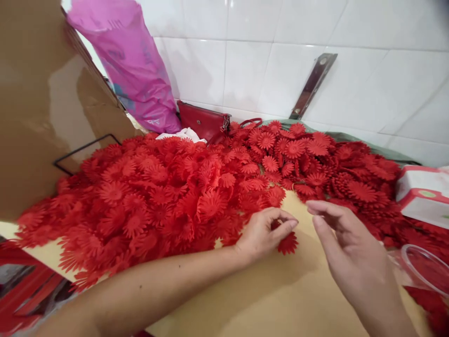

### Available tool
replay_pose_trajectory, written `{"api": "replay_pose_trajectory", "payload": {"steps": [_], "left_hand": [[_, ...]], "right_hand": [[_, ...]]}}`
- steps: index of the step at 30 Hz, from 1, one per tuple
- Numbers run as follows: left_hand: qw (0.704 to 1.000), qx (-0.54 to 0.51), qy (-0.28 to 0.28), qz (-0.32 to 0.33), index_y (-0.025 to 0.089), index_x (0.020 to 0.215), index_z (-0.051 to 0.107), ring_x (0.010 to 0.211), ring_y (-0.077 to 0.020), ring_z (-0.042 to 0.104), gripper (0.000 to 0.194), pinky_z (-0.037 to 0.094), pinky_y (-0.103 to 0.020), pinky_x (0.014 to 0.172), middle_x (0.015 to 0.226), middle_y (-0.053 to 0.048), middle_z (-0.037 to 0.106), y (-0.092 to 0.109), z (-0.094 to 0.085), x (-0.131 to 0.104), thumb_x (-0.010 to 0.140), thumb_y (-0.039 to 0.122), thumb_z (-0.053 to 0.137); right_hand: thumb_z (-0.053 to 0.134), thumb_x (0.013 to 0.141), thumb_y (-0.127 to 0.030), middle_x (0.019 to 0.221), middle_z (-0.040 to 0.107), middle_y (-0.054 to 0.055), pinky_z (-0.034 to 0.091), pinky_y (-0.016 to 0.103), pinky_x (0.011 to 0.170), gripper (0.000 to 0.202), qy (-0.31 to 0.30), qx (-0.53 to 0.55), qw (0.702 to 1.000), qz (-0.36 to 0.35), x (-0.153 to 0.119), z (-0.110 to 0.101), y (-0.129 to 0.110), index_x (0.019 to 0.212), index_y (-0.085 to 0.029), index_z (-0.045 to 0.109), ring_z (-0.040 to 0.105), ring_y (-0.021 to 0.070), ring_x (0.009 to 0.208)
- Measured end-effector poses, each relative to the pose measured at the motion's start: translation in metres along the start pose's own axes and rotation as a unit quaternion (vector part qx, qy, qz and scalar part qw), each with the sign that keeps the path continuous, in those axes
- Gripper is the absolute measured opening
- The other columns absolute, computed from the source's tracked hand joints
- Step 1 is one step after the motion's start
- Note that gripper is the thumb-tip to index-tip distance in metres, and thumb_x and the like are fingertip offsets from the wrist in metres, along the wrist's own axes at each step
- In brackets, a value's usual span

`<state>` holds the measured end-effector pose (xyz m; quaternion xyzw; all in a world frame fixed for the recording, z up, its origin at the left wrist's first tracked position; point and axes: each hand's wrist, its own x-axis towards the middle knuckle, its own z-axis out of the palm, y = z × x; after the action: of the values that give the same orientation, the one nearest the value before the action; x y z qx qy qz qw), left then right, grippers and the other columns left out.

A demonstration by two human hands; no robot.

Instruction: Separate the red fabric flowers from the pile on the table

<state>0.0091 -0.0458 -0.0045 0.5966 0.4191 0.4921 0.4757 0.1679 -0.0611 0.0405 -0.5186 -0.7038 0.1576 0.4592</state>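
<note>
My left hand point(268, 230) is closed, with thumb and forefinger tips close together. A red flower cutout point(288, 244) with narrow petals shows under its thumb, apparently held by the fingers. To the right, my right hand point(358, 257) is raised over the table with thumb and forefinger drawn into a pinch. Whatever may be between those tips is too small to make out. A large heap of red flower cutouts point(154, 187) lies behind and left of my hands. Another darker red heap point(361, 182) spreads at the back right.
The yellowish tabletop point(259, 299) shows in front. A cardboard box point(31, 117) stands left, beside a purple plastic bag point(140, 65). Against the tiled wall rests a red purse point(203, 119). At right are a tissue pack point(426, 196) and a clear plastic tub point(405, 255).
</note>
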Motion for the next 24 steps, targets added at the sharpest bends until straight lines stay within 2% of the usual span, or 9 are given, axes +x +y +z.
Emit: {"api": "replay_pose_trajectory", "payload": {"steps": [4,7,9,12,14,16,19,22,24], "left_hand": [[1.0,0.021,-0.007,0.022,0.015,0.095,0.073,0.089,-0.0163,0.067,0.021,0.052,-0.027,0.087,0.094,-0.005,0.075,-0.004,-0.033,0.02,0.093,0.035,0.066],[1.0,0.014,-0.01,0.021,0.015,0.099,0.073,0.088,-0.0162,0.066,0.026,0.052,-0.027,0.083,0.095,-0.006,0.074,-0.007,-0.038,0.023,0.094,0.039,0.064],[0.998,0.032,-0.03,0.039,0.016,0.1,0.074,0.091,-0.0169,0.066,0.026,0.052,-0.029,0.085,0.098,-0.006,0.074,-0.006,-0.037,0.021,0.094,0.04,0.065],[0.996,0.039,-0.056,0.057,0.016,0.103,0.074,0.098,-0.0181,0.067,0.022,0.051,-0.031,0.093,0.105,-0.007,0.074,-0.003,-0.037,0.018,0.092,0.035,0.068],[0.996,0.012,-0.073,0.042,0.016,0.106,0.072,0.097,-0.0173,0.067,0.022,0.052,-0.03,0.091,0.107,-0.008,0.074,-0.002,-0.038,0.017,0.092,0.032,0.068],[0.996,-0.019,-0.09,0.018,0.016,0.111,0.07,0.093,-0.016,0.067,0.024,0.052,-0.028,0.085,0.107,-0.007,0.073,-0.003,-0.039,0.019,0.094,0.032,0.066],[0.993,-0.063,-0.098,0.005,0.015,0.112,0.068,0.097,-0.016,0.066,0.025,0.052,-0.029,0.088,0.114,-0.009,0.071,-0.004,-0.038,0.021,0.093,0.029,0.066],[0.989,-0.114,-0.09,-0.021,0.016,0.124,0.064,0.095,-0.0147,0.066,0.04,0.053,-0.029,0.086,0.123,-0.011,0.068,-0.004,-0.037,0.022,0.086,0.025,0.074],[0.986,-0.121,-0.102,-0.053,0.015,0.126,0.063,0.089,-0.0138,0.066,0.047,0.053,-0.028,0.082,0.116,-0.01,0.07,-0.003,-0.036,0.022,0.083,0.027,0.077]], "right_hand": [[0.054,0.098,-0.033,0.124,0.069,0.007,0.047,0.045,0.101,0.028,-0.056,-0.098,0.98,-0.163,-0.018,0.004,-0.002,0.124,-0.03,0.065,0.064,0.0277,0.117],[0.053,0.099,-0.03,0.127,0.066,0.008,0.046,0.047,0.101,0.031,-0.06,-0.13,0.97,-0.198,-0.023,0.013,0.006,0.128,-0.03,0.062,0.062,0.0288,0.118],[0.054,0.099,-0.033,0.124,0.065,0.01,0.048,0.048,0.099,0.032,-0.039,-0.125,0.978,-0.165,-0.023,0.022,0.01,0.13,-0.028,0.06,0.062,0.0292,0.114],[0.062,0.094,-0.042,0.111,0.063,0.01,0.053,0.047,0.088,0.043,0.022,-0.074,0.996,-0.037,-0.02,0.038,0.011,0.133,-0.024,0.055,0.064,0.026,0.098],[0.067,0.09,-0.045,0.11,0.06,0.009,0.055,0.043,0.081,0.051,0.049,-0.008,0.997,0.061,-0.019,0.048,0.011,0.133,-0.024,0.052,0.064,0.022,0.089],[0.069,0.089,-0.044,0.106,0.061,0.006,0.057,0.039,0.079,0.048,0.04,0.102,0.987,0.12,-0.018,0.054,0.012,0.13,-0.025,0.051,0.065,0.0191,0.088],[0.073,0.087,-0.039,0.097,0.063,0.002,0.058,0.034,0.082,0.04,0.037,0.202,0.966,0.155,-0.018,0.053,0.016,0.121,-0.026,0.056,0.065,0.0164,0.089],[0.075,0.086,-0.034,0.097,0.065,0.002,0.058,0.032,0.083,0.035,0.049,0.217,0.963,0.151,-0.016,0.045,0.021,0.117,-0.026,0.06,0.065,0.0156,0.09],[0.076,0.086,-0.032,0.097,0.065,0.002,0.059,0.031,0.081,0.034,0.058,0.219,0.963,0.148,-0.016,0.04,0.023,0.116,-0.026,0.061,0.065,0.0152,0.088]]}}
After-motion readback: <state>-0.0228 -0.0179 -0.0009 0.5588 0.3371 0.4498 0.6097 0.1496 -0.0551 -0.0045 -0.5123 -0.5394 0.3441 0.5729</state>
